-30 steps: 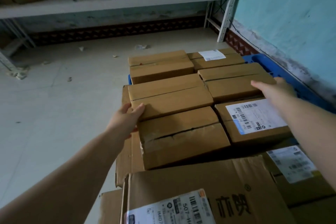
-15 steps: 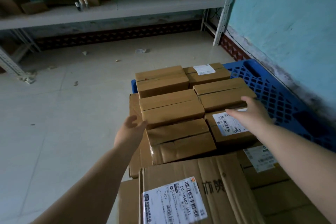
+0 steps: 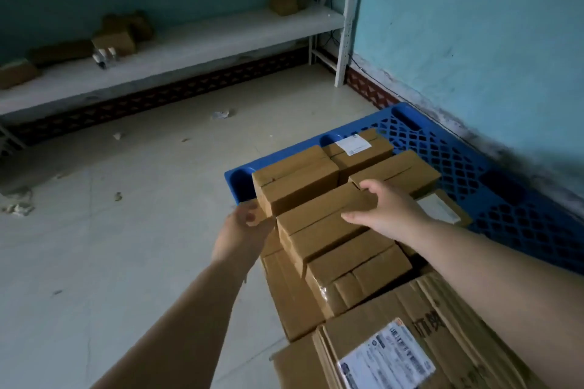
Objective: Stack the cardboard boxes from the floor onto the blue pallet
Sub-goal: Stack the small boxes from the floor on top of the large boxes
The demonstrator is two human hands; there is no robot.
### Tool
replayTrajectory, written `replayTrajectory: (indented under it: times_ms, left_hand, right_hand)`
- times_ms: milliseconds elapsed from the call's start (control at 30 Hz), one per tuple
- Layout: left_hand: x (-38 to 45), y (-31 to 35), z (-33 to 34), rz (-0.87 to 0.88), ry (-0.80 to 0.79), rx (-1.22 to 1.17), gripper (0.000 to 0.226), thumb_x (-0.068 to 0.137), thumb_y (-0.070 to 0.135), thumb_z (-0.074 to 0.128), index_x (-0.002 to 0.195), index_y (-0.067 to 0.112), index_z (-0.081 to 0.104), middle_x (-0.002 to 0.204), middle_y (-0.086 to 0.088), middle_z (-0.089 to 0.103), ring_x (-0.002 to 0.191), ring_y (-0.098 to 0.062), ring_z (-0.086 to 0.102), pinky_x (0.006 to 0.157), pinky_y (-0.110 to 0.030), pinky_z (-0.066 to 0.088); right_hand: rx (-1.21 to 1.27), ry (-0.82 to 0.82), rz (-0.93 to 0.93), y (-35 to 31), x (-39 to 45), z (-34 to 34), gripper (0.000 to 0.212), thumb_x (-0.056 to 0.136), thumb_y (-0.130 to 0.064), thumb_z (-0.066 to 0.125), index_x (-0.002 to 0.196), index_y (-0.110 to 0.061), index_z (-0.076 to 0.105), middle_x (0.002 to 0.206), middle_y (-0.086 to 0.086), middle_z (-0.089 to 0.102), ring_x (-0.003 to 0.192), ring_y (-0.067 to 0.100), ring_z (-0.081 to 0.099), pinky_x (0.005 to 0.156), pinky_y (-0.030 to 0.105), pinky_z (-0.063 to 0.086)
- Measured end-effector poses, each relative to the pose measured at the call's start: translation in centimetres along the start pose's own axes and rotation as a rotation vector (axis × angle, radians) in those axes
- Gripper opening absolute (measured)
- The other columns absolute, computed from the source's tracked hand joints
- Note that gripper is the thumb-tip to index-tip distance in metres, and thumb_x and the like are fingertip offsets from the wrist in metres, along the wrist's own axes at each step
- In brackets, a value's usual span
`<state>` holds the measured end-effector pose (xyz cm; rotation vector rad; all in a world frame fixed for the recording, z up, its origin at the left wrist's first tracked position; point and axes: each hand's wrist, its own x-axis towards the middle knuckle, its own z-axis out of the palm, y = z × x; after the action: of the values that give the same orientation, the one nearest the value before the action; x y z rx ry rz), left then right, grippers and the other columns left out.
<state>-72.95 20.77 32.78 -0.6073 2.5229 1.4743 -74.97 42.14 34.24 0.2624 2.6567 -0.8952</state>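
Observation:
Several brown cardboard boxes lie in two rows on the blue pallet (image 3: 458, 161). I hold the middle box of the left row (image 3: 319, 218) at both ends. My right hand (image 3: 390, 210) lies over its right end, fingers curled over the far edge and thumb on the near side. My left hand (image 3: 245, 224) grips its left end, beside the far-left box (image 3: 294, 180). Behind my right hand sit a plain box (image 3: 398, 170) and a box with a white label (image 3: 363, 151). A nearer box (image 3: 357, 268) lies in front.
A large labelled carton (image 3: 395, 341) fills the bottom right, over taller cartons (image 3: 290, 290). The turquoise wall (image 3: 474, 41) runs close along the pallet's right side. White shelving (image 3: 189, 44) with small boxes stands at the back. Paper scraps (image 3: 221, 114) lie on the pale floor.
My view has shifted so the stack sits lower right. My right hand moved left from the labelled box onto the middle box; my left hand closed on that box's left end.

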Motion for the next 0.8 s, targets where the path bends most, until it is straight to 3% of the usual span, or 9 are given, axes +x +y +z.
replayTrajectory:
  times_ms: [100, 200, 333, 500, 633, 800]
  left_hand:
    - [2.7, -0.3, -0.5, 0.121, -0.05, 0.09, 0.048, 0.085, 0.029, 0.059, 0.13, 0.021, 0.045, 0.124, 0.0, 0.053, 0.097, -0.016, 0.056, 0.071, -0.023, 0.041]
    - [5.2, -1.1, 0.2, 0.219, -0.08, 0.145, 0.049, 0.084, 0.032, 0.06, 0.13, 0.021, 0.046, 0.127, -0.001, 0.053, 0.103, -0.016, 0.053, 0.073, -0.021, 0.043]
    - [8.3, -2.5, 1.8, 0.222, -0.091, 0.209, 0.053, 0.082, 0.034, 0.061, 0.131, 0.025, 0.043, 0.13, -0.002, 0.05, 0.116, -0.02, 0.049, 0.092, -0.039, 0.048]
    - [12.9, -2.9, 3.4, 0.297, -0.041, 0.396, 0.05, 0.084, 0.039, 0.057, 0.131, 0.033, 0.043, 0.132, 0.0, 0.049, 0.123, -0.022, 0.038, 0.103, -0.044, 0.036]
    - [17.9, -2.1, 5.1, 0.334, -0.035, 0.451, 0.051, 0.084, 0.04, 0.056, 0.132, 0.036, 0.041, 0.137, 0.0, 0.044, 0.127, -0.025, 0.034, 0.107, -0.046, 0.029]
    - [22.5, -1.4, 7.8, 0.288, -0.096, 0.578, 0.063, 0.081, 0.052, 0.056, 0.137, 0.037, 0.032, 0.143, 0.001, 0.037, 0.132, -0.027, 0.028, 0.106, -0.048, 0.023]
  right_hand:
    - [0.038, 0.07, 0.007, -2.6, 2.0, 0.9, 0.074, 0.075, -0.046, 0.069, 0.139, -0.026, 0.037, 0.144, -0.002, 0.04, 0.126, 0.023, 0.044, 0.085, 0.033, 0.039]
    - [0.098, 0.132, 0.06, -3.3, 3.7, 1.4, 0.073, 0.077, -0.042, 0.069, 0.14, -0.024, 0.036, 0.144, -0.001, 0.04, 0.127, 0.023, 0.043, 0.081, 0.03, 0.034]
    - [0.144, 0.196, 0.144, -1.2, 5.7, 2.5, 0.07, 0.079, -0.04, 0.069, 0.139, -0.024, 0.037, 0.144, -0.001, 0.041, 0.129, 0.023, 0.041, 0.094, 0.038, 0.037]
    - [0.195, 0.248, 0.143, 1.1, 9.2, 4.1, 0.063, 0.084, -0.035, 0.065, 0.138, -0.023, 0.037, 0.145, -0.002, 0.04, 0.131, 0.02, 0.039, 0.097, 0.036, 0.036]
    - [0.006, 0.264, 0.013, 1.2, 14.3, 4.8, 0.054, 0.088, -0.041, 0.056, 0.137, -0.021, 0.041, 0.14, 0.0, 0.046, 0.125, 0.02, 0.045, 0.099, 0.037, 0.041]
    - [-0.236, 0.212, -0.04, 1.1, 20.6, 5.0, 0.049, 0.094, -0.039, 0.043, 0.139, -0.022, 0.036, 0.14, 0.005, 0.044, 0.119, 0.025, 0.049, 0.104, 0.051, 0.035]
